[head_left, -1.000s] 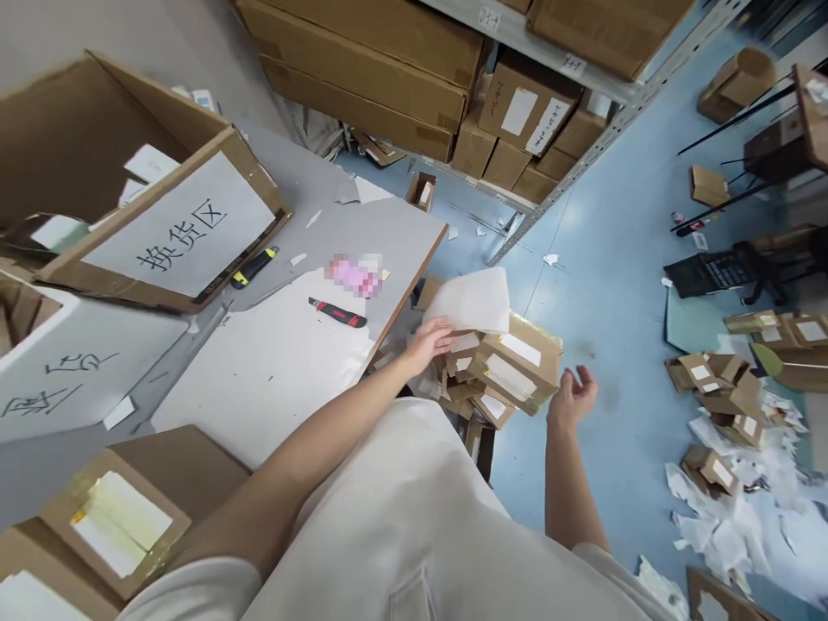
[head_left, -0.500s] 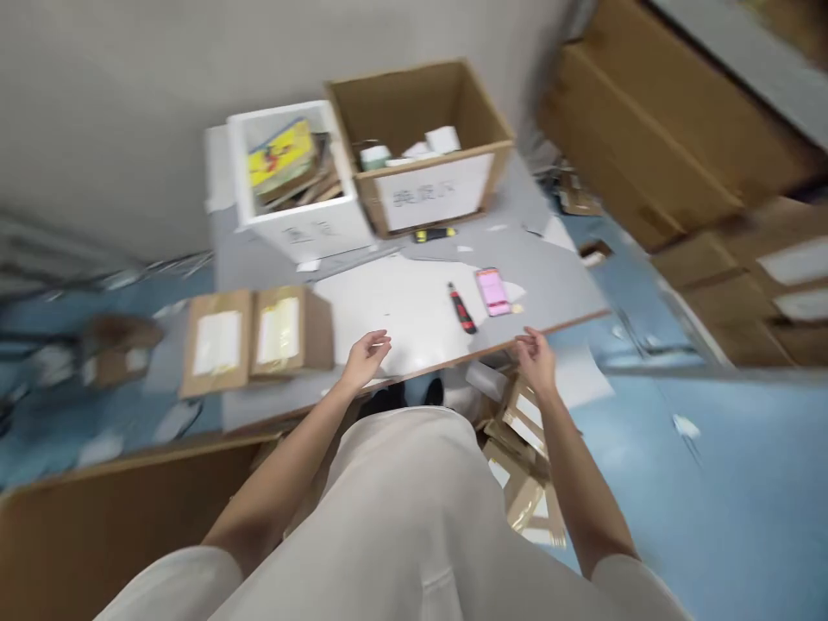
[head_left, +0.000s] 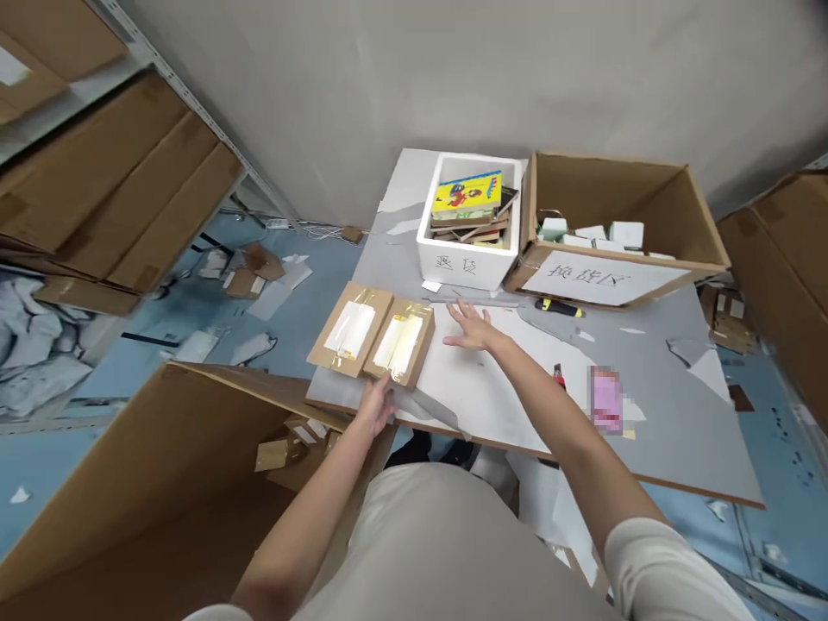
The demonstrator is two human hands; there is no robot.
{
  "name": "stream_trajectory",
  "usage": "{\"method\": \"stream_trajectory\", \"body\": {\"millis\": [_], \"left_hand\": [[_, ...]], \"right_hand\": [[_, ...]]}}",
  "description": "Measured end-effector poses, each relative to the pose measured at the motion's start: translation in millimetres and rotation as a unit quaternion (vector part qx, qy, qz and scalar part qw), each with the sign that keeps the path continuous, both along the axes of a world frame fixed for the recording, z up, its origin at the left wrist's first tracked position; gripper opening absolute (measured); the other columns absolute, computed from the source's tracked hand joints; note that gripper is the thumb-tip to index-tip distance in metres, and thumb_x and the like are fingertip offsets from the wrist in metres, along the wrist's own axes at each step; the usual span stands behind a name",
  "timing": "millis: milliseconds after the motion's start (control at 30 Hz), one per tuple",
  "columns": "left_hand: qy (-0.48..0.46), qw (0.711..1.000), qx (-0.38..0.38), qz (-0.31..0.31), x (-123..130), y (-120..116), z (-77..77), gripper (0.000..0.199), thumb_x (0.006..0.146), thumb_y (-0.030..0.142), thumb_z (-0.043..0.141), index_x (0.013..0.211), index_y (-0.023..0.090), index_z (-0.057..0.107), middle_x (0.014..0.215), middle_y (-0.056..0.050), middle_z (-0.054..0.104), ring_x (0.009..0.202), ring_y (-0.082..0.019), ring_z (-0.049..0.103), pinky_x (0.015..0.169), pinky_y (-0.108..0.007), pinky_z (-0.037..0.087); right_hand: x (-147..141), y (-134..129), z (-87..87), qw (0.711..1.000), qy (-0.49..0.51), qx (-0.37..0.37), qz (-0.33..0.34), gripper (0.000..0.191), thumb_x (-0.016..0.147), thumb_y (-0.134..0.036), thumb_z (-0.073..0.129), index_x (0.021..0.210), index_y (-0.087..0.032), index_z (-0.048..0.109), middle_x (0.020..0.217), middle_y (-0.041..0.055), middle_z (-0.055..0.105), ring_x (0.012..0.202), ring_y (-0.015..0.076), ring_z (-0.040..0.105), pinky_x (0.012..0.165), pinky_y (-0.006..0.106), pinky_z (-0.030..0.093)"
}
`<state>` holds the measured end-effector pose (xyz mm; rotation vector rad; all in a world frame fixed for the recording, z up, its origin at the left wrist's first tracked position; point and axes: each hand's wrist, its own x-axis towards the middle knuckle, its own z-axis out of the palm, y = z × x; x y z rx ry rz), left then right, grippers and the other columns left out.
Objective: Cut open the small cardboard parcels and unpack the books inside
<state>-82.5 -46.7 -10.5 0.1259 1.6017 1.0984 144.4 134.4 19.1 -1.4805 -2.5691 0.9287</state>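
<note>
Two taped cardboard boxes with white labels stand side by side on the left of the grey table: a left box (head_left: pixel 353 329) and a right box (head_left: pixel 402 343). At the near edge of the right box is my left hand (head_left: pixel 376 405), fingers apart; whether it touches the cardboard I cannot tell. My right hand (head_left: pixel 471 328) hovers over the table just right of that box, open with fingers spread and nothing in it. Under my right forearm a red utility knife (head_left: pixel 559 376) is mostly hidden. A pink-screened phone (head_left: pixel 606 401), pixelated, lies right of it.
Along the back of the table (head_left: pixel 686 431) stand a white foam box (head_left: pixel 462 263) of books and a large carton (head_left: pixel 608 280) holding small white boxes. A yellow-black utility knife (head_left: pixel 560 308) lies before them. A big open carton (head_left: pixel 129 483) stands at lower left, with shelves (head_left: pixel 84 86) beyond.
The view has swung left, so the table sits further right. My right hand has gone from the table's front edge to beside the boxes, and my left hand to the right box's near edge.
</note>
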Motion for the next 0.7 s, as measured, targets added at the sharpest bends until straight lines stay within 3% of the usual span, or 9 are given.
{"method": "stream_trajectory", "body": {"millis": [67,133,300,467,700], "left_hand": [[-0.037,0.999,-0.003,-0.002,-1,7,-5.3,0.066,0.078,0.047,0.067,0.134,0.031,0.037,0.147,-0.013,0.037,0.131,-0.035,0.043,0.082,-0.046,0.054],[-0.053,0.999,0.011,0.001,0,11,-11.1,0.067,0.079,0.046,0.067,0.137,0.036,0.033,0.148,-0.010,0.037,0.130,-0.032,0.044,0.086,-0.047,0.053],[-0.044,0.998,0.033,0.006,4,9,-19.2,0.064,0.083,0.048,0.061,0.138,0.040,0.030,0.148,-0.005,0.039,0.131,-0.027,0.044,0.087,-0.043,0.054],[-0.023,0.998,0.037,-0.039,1,2,-12.7,0.072,0.081,0.050,0.063,0.142,0.041,0.028,0.146,-0.003,0.043,0.130,-0.027,0.045,0.084,-0.037,0.055],[0.000,0.972,0.168,-0.166,25,31,-8.5,0.081,0.083,0.047,0.061,0.150,0.033,0.019,0.143,-0.003,0.048,0.122,-0.023,0.052,0.096,-0.035,0.048]], "right_hand": [[-36,20,-7.7,0.998,0.033,-0.049,0.000,0.098,0.075,-0.061,0.062,0.153,-0.026,0.012,0.160,0.0127,0.011,0.144,0.0369,0.019,0.112,0.058,0.019],[-61,32,-18.4,0.995,0.076,-0.061,-0.001,0.086,0.082,-0.054,0.057,0.152,-0.022,0.019,0.157,0.0132,0.023,0.142,0.0321,0.027,0.113,0.050,0.025],[-83,35,-39.8,0.989,0.118,-0.060,-0.062,0.057,0.085,-0.033,0.053,0.139,-0.016,0.045,0.135,0.0137,0.054,0.123,0.0274,0.051,0.107,0.045,0.036],[-49,9,-31.5,0.970,0.174,-0.068,-0.153,0.039,0.085,-0.035,0.051,0.121,-0.022,0.057,0.114,0.0062,0.066,0.096,0.0210,0.062,0.092,0.042,0.048],[52,-66,-10.9,0.913,0.225,0.001,-0.341,0.038,0.083,-0.048,0.052,0.107,-0.020,0.060,0.099,0.0083,0.069,0.086,0.0203,0.063,0.082,0.039,0.050]]}}
